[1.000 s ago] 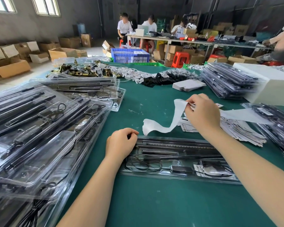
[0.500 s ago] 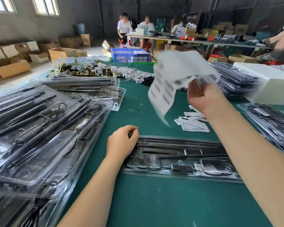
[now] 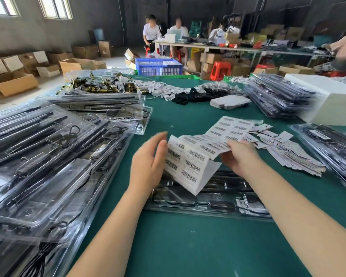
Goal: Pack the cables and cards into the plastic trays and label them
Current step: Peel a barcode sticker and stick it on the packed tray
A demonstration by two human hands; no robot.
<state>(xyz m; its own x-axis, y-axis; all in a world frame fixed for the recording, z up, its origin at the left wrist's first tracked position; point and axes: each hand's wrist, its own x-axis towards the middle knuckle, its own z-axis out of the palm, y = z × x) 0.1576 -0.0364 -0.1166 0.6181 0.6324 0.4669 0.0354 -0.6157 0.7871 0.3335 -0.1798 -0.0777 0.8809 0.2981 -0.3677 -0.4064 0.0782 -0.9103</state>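
Label sheet [image 3: 200, 156]: white strip printed with barcode stickers in two columns, pinched at its middle by right hand [image 3: 239, 156], thumb on top, fingers curled beneath. Long axis from near-left to far-right; near end droops over the tray, far end trails toward the cards. Fine print under the barcodes too small to read.

Left hand [image 3: 148, 164]: fingers straight and relaxed, holding nothing, palm turned toward the near-left edge of the sheet, fingertips just beside it or touching; contact not certain because of blur. Nearer of the two to the sheet's free end, so judged the one to peel off a sticker.

Tray [image 3: 218, 198]: clear plastic, flat on the green bench [image 3: 188, 246], directly below the sheet and both hands, long axis left to right across the view. Holds a dark coiled cable and, at its right end, a card with print, unreadable. Appears packed; no label on it that can be made out. Judged step: labelling.

Cards [image 3: 284, 146]: loose heap of small white printed cards on the bench, right of and beyond the right hand. Text illegible.

Left stack [image 3: 48, 166]: many clear trays with black cables, piled left of the left arm.

Right stack [image 3: 278, 96]: similar trays, far right, beside a white box [image 3: 332, 100].

No brand name readable anywhere.
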